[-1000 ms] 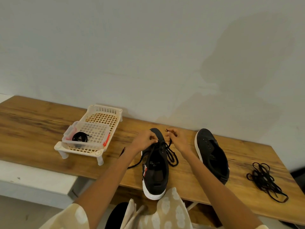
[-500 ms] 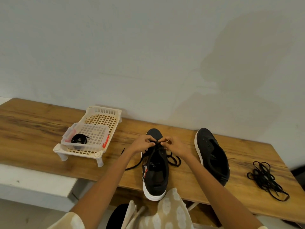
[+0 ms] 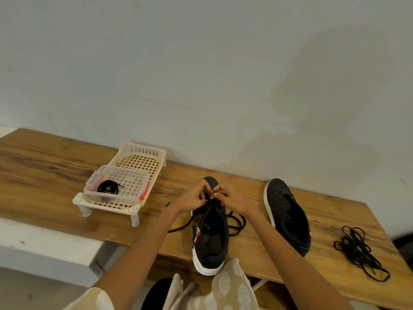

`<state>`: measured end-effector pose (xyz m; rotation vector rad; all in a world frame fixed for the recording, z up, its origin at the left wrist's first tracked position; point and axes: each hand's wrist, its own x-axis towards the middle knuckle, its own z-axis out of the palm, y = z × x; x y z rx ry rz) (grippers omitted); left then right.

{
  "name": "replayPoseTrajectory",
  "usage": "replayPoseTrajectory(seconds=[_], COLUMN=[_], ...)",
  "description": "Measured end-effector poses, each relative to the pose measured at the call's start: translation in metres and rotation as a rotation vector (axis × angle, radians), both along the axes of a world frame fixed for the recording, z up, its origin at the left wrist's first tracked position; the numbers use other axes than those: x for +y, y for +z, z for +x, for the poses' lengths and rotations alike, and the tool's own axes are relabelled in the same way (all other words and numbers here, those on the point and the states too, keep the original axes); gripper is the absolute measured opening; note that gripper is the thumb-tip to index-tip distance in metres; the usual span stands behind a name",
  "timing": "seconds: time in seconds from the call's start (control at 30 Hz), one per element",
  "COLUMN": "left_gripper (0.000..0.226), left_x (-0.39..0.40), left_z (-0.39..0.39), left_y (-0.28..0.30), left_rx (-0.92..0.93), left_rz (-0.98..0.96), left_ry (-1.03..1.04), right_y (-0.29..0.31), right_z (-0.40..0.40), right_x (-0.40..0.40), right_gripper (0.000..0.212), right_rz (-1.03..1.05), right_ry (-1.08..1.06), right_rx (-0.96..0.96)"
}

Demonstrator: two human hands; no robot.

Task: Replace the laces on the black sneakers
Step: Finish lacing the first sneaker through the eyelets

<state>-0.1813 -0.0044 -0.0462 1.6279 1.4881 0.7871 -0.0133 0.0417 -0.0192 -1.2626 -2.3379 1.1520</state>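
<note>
A long wooden table (image 3: 55, 175) runs against a pale wall (image 3: 201, 74). At ten o'clock from the centre shoe stands a cream slatted basket (image 3: 143, 153) on short legs, holding a clear plastic box (image 3: 125, 182) with a coiled black lace (image 3: 107, 187) inside. In the middle lies a black sneaker (image 3: 210, 240), toe towards twelve o'clock, heel over the near edge. The second black sneaker (image 3: 288, 218), unlaced, sits at three o'clock. A loose heap of black laces (image 3: 357, 249) lies further right. Over the centre shoe's toe, the left hand (image 3: 192, 199) and right hand (image 3: 232, 199) nearly meet, fingers curled, each pinching the shoe's black lace (image 3: 237, 221), whose slack trails on the table both sides.
</note>
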Motion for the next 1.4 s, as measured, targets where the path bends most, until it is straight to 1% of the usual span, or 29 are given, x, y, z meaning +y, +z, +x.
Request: replayPoseTrajectory(seconds=[0.07, 0.13, 0.2, 0.3, 0.6, 0.7, 0.77, 0.83, 0.93, 1.03, 1.2, 1.27, 1.33, 1.4], left_gripper=[0.033, 0.035, 0.034, 0.034, 0.037, 0.042, 0.040, 0.034, 0.027, 0.021, 0.017, 0.017, 0.016, 0.016], left_x=[0.000, -0.003, -0.007, -0.013, -0.020, -0.024, -0.026, -0.026, -0.021, -0.019, -0.020, -0.021, -0.023, -0.027], left_z=[-0.001, -0.003, -0.006, -0.009, -0.009, -0.006, -0.004, -0.002, -0.002, -0.001, 0.003, 0.002, 0.002, 0.003], left_y=[0.003, 0.006, 0.006, 0.004, -0.003, -0.009, -0.014, -0.017, -0.021, -0.026, -0.027, -0.027, -0.029, -0.030], left_rx=[0.022, -0.012, -0.067, -0.091, -0.181, -0.266, -0.269, -0.244, -0.228, -0.218, -0.222, -0.217, -0.225, -0.244], left_rz=[0.013, 0.012, 0.004, 0.005, -0.015, -0.027, 0.013, 0.053, 0.064, 0.065, 0.088, 0.095, 0.107, 0.104], left_ry=[-0.020, 0.010, 0.059, 0.079, 0.129, 0.217, 0.291, 0.313, 0.364, 0.439, 0.485, 0.495, 0.500, 0.498], right_y=[-0.001, -0.001, 0.000, 0.000, -0.005, -0.006, -0.008, -0.010, -0.014, -0.015, -0.007, -0.009, -0.017, -0.024], right_z=[-0.001, -0.005, -0.012, -0.021, -0.024, -0.025, -0.027, -0.028, -0.027, -0.026, -0.027, -0.028, -0.028, -0.027], right_x=[0.000, -0.001, -0.002, -0.005, -0.011, -0.012, -0.012, -0.012, -0.013, -0.014, -0.009, -0.007, -0.007, -0.009], right_gripper=[0.007, 0.009, 0.016, 0.023, 0.023, 0.022, 0.022, 0.025, 0.023, 0.022, 0.023, 0.022, 0.022, 0.023], right_rz=[0.028, 0.084, 0.148, 0.257, 0.442, 0.524, 0.573, 0.588, 0.513, 0.493, 0.533, 0.537, 0.496, 0.404], right_ry=[-0.031, -0.030, 0.004, 0.039, 0.035, 0.082, 0.078, 0.050, -0.002, -0.017, 0.104, 0.106, 0.045, -0.047], right_rx=[-0.034, -0.105, -0.182, -0.282, -0.395, -0.471, -0.498, -0.479, -0.389, -0.355, -0.467, -0.471, -0.411, -0.288])
